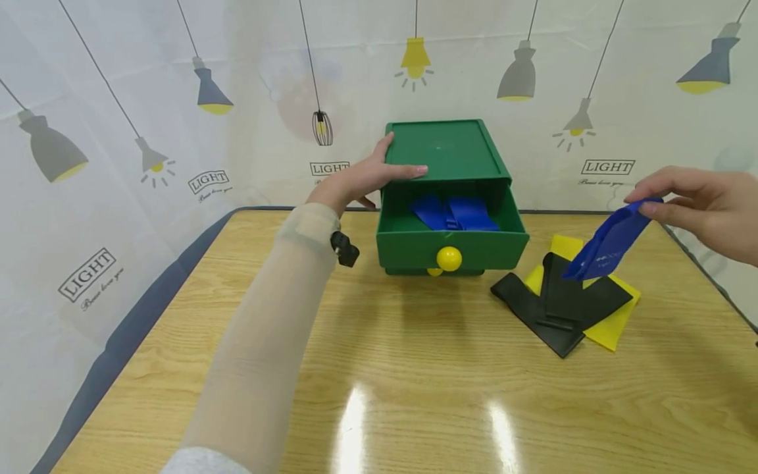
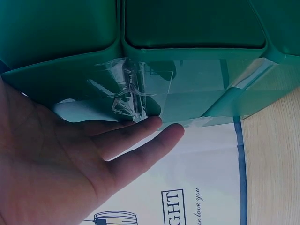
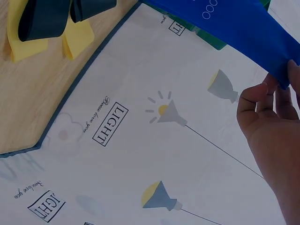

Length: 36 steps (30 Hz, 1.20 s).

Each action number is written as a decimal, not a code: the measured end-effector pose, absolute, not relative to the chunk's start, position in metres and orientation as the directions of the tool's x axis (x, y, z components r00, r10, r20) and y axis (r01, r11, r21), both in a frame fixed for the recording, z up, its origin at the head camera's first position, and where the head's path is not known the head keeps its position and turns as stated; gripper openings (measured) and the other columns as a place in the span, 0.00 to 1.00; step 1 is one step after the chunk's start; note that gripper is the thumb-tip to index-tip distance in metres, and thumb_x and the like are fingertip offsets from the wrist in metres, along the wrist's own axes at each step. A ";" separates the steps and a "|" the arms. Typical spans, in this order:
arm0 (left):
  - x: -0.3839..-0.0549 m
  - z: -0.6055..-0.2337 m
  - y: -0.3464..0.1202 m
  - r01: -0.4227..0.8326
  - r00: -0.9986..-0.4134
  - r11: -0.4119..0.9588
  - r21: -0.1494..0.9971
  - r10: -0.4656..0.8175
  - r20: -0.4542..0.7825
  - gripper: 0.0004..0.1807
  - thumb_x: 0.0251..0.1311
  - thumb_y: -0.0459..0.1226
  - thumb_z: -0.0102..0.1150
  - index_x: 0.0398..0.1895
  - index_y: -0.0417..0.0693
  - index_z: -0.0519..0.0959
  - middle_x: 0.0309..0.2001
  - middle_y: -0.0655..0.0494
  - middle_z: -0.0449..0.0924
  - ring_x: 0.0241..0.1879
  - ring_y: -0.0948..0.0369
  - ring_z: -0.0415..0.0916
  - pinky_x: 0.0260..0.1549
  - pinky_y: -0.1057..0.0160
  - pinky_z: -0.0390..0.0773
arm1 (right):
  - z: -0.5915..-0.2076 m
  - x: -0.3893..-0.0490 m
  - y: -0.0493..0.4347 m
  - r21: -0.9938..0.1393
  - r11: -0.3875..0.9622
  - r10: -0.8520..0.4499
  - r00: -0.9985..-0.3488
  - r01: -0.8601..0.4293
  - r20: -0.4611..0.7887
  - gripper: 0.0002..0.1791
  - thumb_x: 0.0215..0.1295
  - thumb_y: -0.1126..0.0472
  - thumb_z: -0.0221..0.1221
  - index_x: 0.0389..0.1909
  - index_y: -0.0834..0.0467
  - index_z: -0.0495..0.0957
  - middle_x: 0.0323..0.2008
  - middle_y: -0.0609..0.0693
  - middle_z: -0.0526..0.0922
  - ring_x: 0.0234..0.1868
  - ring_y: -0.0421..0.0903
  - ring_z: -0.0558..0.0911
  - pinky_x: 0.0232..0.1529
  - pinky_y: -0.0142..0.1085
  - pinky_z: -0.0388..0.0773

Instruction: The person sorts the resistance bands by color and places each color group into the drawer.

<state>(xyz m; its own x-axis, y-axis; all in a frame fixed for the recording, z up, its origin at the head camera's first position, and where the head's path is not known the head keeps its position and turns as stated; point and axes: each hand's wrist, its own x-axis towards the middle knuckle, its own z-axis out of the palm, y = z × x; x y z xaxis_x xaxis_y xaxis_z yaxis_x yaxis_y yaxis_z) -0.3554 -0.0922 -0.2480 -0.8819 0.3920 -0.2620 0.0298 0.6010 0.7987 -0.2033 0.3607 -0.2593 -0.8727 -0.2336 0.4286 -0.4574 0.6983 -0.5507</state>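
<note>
A blue band [image 1: 612, 240] hangs at a slant in the air to the right of the green box, above the right end of a pile of strips on the table [image 1: 385, 368]. It is flat, smooth and folded, with small pale print low on its face; the right wrist view shows a few pale rings among the print, the rest too small to read. The right hand [image 1: 705, 204] pinches its upper end between thumb and fingertips.

Beneath it, black strips [image 1: 559, 296] lie folded across one another, partly covering yellow strips [image 1: 606, 332]. The hanging band hides a bit of this pile in the head view.

Left of the pile stands the green box [image 1: 444, 148], its upper drawer [image 1: 408, 250] pulled out. Folded blue strips [image 1: 474, 214] lie inside; the drawer's front wall hides their lower parts. A round yellow knob [image 1: 449, 259] sits on that front, partly covering a second knob [image 1: 435, 272] below.

The left hand [image 1: 367, 176] rests on the box, thumb across the top, other fingers loosely extended along the side, by some clear tape [image 2: 140, 93]. Behind hangs a pale cloth [image 1: 266, 99] printed with lamps.
</note>
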 end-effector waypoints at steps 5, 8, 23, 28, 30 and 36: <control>-0.354 -0.248 -0.093 0.029 -0.880 0.598 0.801 0.394 -0.263 0.65 0.63 0.70 0.62 0.83 0.82 0.20 0.90 0.59 0.30 0.86 0.50 0.49 0.70 0.35 0.74 | -0.247 -0.204 0.353 -0.560 0.668 -0.265 -0.860 -0.489 0.436 0.15 0.74 0.80 0.56 0.48 0.61 0.86 0.45 0.25 0.81 0.42 0.25 0.78 0.39 0.12 0.73; -0.353 -0.247 -0.093 0.027 -0.881 0.595 0.803 0.394 -0.263 0.65 0.63 0.70 0.62 0.83 0.82 0.20 0.90 0.58 0.30 0.86 0.50 0.49 0.70 0.35 0.74 | -0.239 -0.206 0.348 -0.561 0.640 -0.293 -0.842 -0.525 0.453 0.16 0.73 0.81 0.56 0.49 0.62 0.87 0.45 0.28 0.83 0.44 0.25 0.79 0.43 0.11 0.74; -0.356 -0.250 -0.094 0.032 -0.885 0.594 0.804 0.391 -0.254 0.65 0.63 0.70 0.62 0.84 0.80 0.21 0.90 0.58 0.31 0.86 0.49 0.50 0.69 0.35 0.75 | -0.197 -0.218 0.311 -0.331 0.715 -0.430 -0.760 -0.617 0.487 0.14 0.75 0.77 0.58 0.50 0.62 0.87 0.49 0.26 0.80 0.45 0.21 0.81 0.48 0.09 0.74; -0.356 -0.250 -0.094 0.031 -0.885 0.600 0.800 0.388 -0.257 0.65 0.63 0.70 0.62 0.84 0.81 0.21 0.90 0.58 0.29 0.86 0.49 0.49 0.69 0.35 0.75 | -0.185 -0.223 0.298 -0.311 0.671 -0.481 -0.715 -0.672 0.507 0.14 0.74 0.77 0.59 0.50 0.62 0.88 0.50 0.27 0.82 0.48 0.23 0.82 0.48 0.11 0.75; -0.357 -0.250 -0.093 0.031 -0.884 0.600 0.799 0.390 -0.258 0.65 0.63 0.70 0.62 0.84 0.81 0.21 0.89 0.59 0.28 0.86 0.49 0.49 0.69 0.35 0.75 | -0.182 -0.225 0.294 -0.304 0.663 -0.492 -0.705 -0.684 0.510 0.15 0.73 0.78 0.59 0.51 0.61 0.88 0.51 0.26 0.82 0.46 0.25 0.81 0.47 0.11 0.76; -0.356 -0.248 -0.092 0.030 -0.884 0.596 0.803 0.390 -0.257 0.66 0.62 0.70 0.62 0.84 0.80 0.21 0.90 0.58 0.30 0.86 0.48 0.50 0.68 0.35 0.76 | -0.177 -0.231 0.282 -0.320 0.664 -0.492 -0.718 -0.675 0.493 0.15 0.75 0.75 0.59 0.53 0.59 0.87 0.52 0.27 0.82 0.39 0.29 0.82 0.43 0.13 0.77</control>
